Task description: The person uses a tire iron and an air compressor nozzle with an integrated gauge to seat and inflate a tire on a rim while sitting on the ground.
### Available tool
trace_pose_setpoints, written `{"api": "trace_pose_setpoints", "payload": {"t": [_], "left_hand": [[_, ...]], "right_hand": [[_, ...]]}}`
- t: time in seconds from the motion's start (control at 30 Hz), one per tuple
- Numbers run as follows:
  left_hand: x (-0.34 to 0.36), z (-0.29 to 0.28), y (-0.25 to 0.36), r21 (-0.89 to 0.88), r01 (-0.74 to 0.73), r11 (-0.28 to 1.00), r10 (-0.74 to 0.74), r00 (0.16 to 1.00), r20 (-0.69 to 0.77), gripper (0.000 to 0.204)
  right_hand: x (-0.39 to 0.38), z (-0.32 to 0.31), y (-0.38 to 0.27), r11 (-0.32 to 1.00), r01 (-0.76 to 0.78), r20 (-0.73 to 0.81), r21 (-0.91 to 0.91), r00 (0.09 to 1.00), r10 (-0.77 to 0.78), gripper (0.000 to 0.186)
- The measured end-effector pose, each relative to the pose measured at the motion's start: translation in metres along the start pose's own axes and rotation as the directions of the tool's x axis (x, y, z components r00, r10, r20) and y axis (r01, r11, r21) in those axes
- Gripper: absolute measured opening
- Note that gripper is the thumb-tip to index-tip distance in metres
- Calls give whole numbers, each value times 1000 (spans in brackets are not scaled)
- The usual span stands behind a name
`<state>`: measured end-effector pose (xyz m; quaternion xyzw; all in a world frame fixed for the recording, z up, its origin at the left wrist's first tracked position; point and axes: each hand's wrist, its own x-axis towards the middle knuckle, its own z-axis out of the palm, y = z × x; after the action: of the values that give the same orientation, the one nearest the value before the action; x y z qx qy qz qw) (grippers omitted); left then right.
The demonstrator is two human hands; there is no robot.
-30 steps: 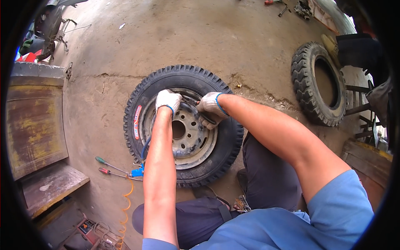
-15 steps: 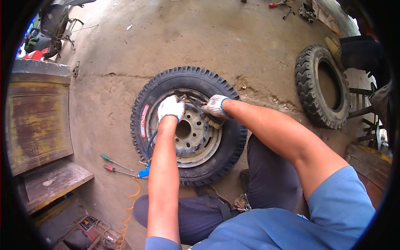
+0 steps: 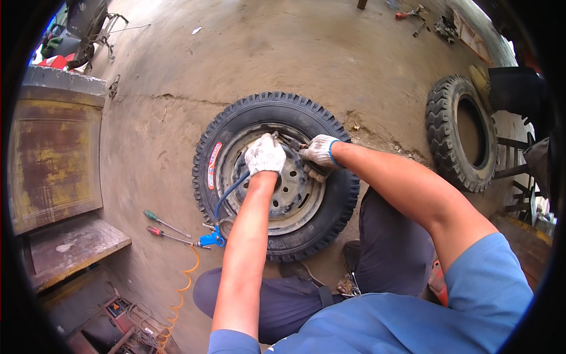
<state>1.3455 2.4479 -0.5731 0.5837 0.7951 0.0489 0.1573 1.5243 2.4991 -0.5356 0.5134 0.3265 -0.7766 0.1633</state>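
A black knobbly tyre (image 3: 227, 133) on a grey steel wheel (image 3: 295, 197) lies flat on the concrete floor in front of me. My left hand (image 3: 265, 154), in a white glove, presses down near the top of the wheel, closed over the end of a blue air hose (image 3: 227, 194). My right hand (image 3: 318, 156), also gloved, grips a dark metal tool at the rim edge, just right of the left hand. The tool's tip is partly hidden by the gloves.
Two screwdrivers (image 3: 164, 227) and a blue air fitting (image 3: 211, 239) with an orange coiled hose (image 3: 184, 283) lie left of the tyre. A second tyre (image 3: 443, 127) stands at right. A rusty metal cabinet (image 3: 50, 153) and a low bench (image 3: 71, 245) stand at left.
My view has shifted, so the tyre sits further right in the picture. Both hands have stayed at the top of the wheel, close together.
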Motion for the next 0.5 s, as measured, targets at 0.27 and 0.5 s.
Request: {"api": "trace_pose_setpoints", "payload": {"t": [0.27, 0.5], "left_hand": [[-3, -10, -1, 13, -4, 1000, 3, 999, 53, 32], [-20, -117, -81, 76, -340, 937, 326, 933, 155, 42]], "right_hand": [[-3, -2, 1, 998, 29, 15, 50, 999, -30, 27], [25, -6, 10, 994, 96, -113, -59, 988, -102, 28]]}}
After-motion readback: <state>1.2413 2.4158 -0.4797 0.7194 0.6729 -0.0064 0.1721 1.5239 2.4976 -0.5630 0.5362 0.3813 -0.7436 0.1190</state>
